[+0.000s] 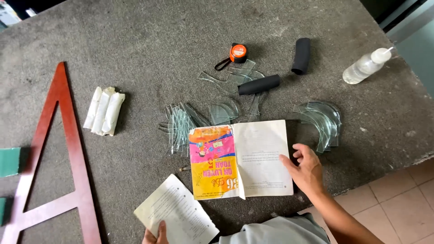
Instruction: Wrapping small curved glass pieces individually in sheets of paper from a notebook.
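An open booklet (253, 158) with a bright pink and yellow cover lies on the grey worktable (149, 54). My right hand (306, 169) rests on its white page near the right edge, fingers spread. My left hand (153, 234) at the bottom edge pinches a loose printed paper sheet (176, 214) by its lower corner. Stacks of curved glass pieces lie just beyond the booklet: one stack (178, 126) left of it, another glass stack (321, 119) to the right.
More glass offcuts (235, 77) lie with two black foam grips (258, 84) (301, 55) and an orange tape measure (238, 53). A clear squeeze bottle (364, 67) is at right, white paper rolls (105, 110) at left, a red wooden frame (68, 153) far left. Tiled floor (402, 203) lies below the table edge.
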